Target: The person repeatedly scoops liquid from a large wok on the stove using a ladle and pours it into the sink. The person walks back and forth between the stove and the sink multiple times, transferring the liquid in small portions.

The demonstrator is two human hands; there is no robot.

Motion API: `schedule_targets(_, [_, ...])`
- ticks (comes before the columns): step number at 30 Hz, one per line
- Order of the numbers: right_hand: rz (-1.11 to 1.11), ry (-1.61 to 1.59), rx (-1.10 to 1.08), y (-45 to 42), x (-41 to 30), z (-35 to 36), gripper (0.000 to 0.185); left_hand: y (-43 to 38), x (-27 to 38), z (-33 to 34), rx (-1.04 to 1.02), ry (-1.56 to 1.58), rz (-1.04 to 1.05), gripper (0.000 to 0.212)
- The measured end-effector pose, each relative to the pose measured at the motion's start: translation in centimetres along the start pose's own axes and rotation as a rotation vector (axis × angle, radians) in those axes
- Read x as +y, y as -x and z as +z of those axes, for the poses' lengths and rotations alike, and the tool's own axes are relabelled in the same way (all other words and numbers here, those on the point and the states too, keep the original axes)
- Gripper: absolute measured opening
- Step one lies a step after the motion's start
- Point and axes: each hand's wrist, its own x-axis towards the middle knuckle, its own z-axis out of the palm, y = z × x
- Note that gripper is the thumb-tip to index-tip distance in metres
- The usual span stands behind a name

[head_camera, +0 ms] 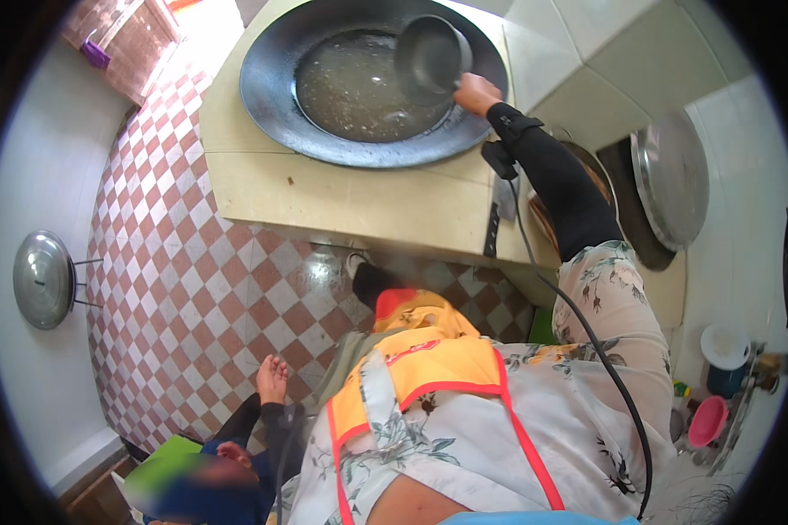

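Note:
My right hand point(478, 95) is closed on the edge or short handle of a round metal scoop point(432, 58), tilted over the wide wok point(269, 125). Cloudy liquid point(361, 92) with small bits fills the wok's middle. My left hand point(274, 380) hangs low at my left side above the tiled floor, palm showing, fingers slightly curled, with nothing visible in it. A cleaver point(492, 230) with a black handle lies on the tiled counter point(368, 197), beneath my right forearm.
Another person point(210, 485), partly blurred, is close at my lower left. Right of my arm stand a round metal lid point(671, 180) and a pan point(591, 164). Another lid point(43, 279) hangs on the left wall. A pink basin point(708, 421) sits at the far right. A black cable crosses my right side.

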Motion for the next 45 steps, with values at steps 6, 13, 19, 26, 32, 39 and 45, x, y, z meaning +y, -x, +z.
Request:
schedule_targets(6, [-0.05,0.352,0.139,-9.9,4.0,4.8,0.023,-0.9,3.3,-4.9,0.017,0.11,-0.127,0.014])
schedule_targets(13, [0.015,0.402,0.14,-13.2,1.8,10.9,0.017,-3.1,9.3,-4.2,0.262,-0.058,-0.223,0.021])
schedule_targets(19, [0.132,0.004,-0.041,-11.6,-4.8,15.8,0.025,-9.6,17.8,-0.6,0.094,-0.116,-0.227,0.03])
schedule_targets(26, [0.343,-0.794,-0.331,-11.0,-11.3,18.5,0.01,-14.2,25.5,5.3,0.032,-0.318,-0.021,0.027])
schedule_targets(32, [0.342,-1.264,-0.495,-9.5,-17.0,19.0,0.013,-14.2,28.1,5.5,0.016,-0.379,-0.072,0.029])
schedule_targets(39, [0.219,-1.328,-0.415,-7.4,-20.4,17.6,0.011,-14.1,28.9,3.0,0.073,-0.467,-0.208,0.03])
schedule_targets(45, [0.172,-1.348,-0.471,-4.9,-21.1,13.2,0.009,-16.0,30.2,4.4,0.002,-0.432,-0.196,0.03])
